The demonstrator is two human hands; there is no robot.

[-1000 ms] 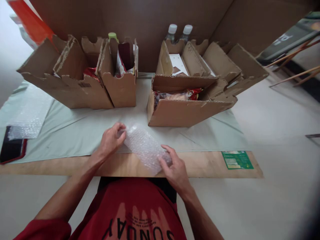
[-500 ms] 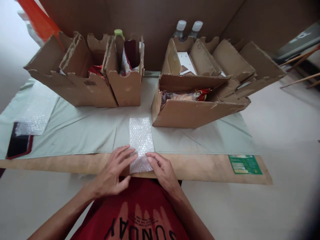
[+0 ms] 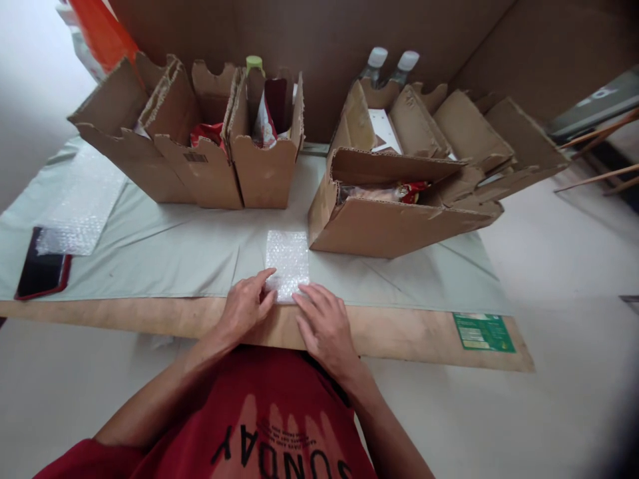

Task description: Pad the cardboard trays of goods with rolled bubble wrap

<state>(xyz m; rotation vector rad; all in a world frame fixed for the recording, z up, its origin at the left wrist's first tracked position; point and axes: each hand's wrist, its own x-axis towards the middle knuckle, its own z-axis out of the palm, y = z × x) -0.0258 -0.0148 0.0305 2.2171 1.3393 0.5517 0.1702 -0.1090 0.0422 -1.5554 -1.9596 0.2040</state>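
Glossy, bumpy plastic bubble wrap [image 3: 288,258]

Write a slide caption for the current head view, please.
Left hand and right hand at a small sheet of bubble wrap on pale cloth, near open cardboard boxes.

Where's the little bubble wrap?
In the head view, the little bubble wrap lies near the middle, by the left hand and right hand, left of the nearest box.

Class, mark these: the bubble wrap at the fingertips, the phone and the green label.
Bubble wrap [image 3: 288,257], head view: middle of its top face.
Phone [image 3: 40,274], head view: its dark screen.
Green label [image 3: 484,332], head view: its printed face.
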